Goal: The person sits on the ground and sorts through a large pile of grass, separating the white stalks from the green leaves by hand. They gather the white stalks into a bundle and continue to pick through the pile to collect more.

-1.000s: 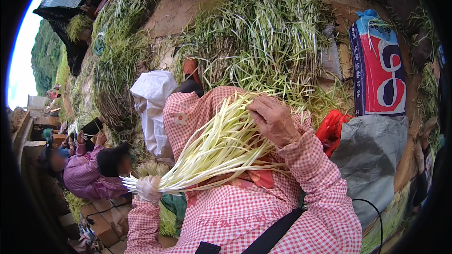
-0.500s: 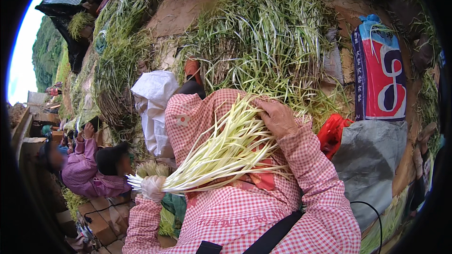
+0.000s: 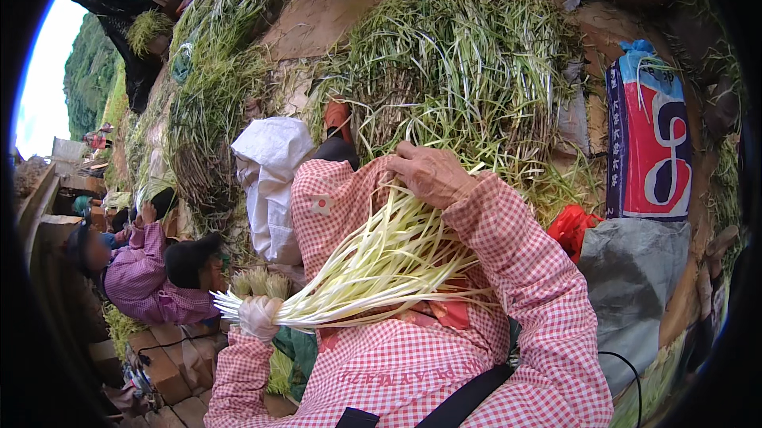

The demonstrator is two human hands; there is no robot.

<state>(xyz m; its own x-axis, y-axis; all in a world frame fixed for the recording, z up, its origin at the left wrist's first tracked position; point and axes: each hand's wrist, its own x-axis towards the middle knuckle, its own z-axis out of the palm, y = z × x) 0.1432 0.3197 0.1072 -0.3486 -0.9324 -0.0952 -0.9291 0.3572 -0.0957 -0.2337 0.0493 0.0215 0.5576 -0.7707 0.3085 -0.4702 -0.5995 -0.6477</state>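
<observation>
My left hand (image 3: 259,318), in a thin whitish glove, is closed round the white stem ends of a bundle of yellow chives (image 3: 381,269). Its long pale leaves fan out to the right across my checked apron and sleeves. My bare right hand (image 3: 435,175) is at the upper side of the fan, by the leaf tips. The right fingers are bent and pressed together; whatever is between them is too small to make out. Just behind the left hand, cut bunches of stems (image 3: 260,282) stand with their ends showing.
A wide heap of green chives (image 3: 468,71) covers the ground ahead, with another pile (image 3: 210,118) at left. Around me are a white sack (image 3: 274,190), a red plastic bag (image 3: 571,229), a printed red-and-blue bag (image 3: 652,146) and a grey sheet (image 3: 631,293). A co-worker (image 3: 163,277) sits at left.
My right hand has moved left and slightly up along the leaf tips, and its fingers have drawn together. The left hand keeps its grip on the stems. The view has shifted slightly.
</observation>
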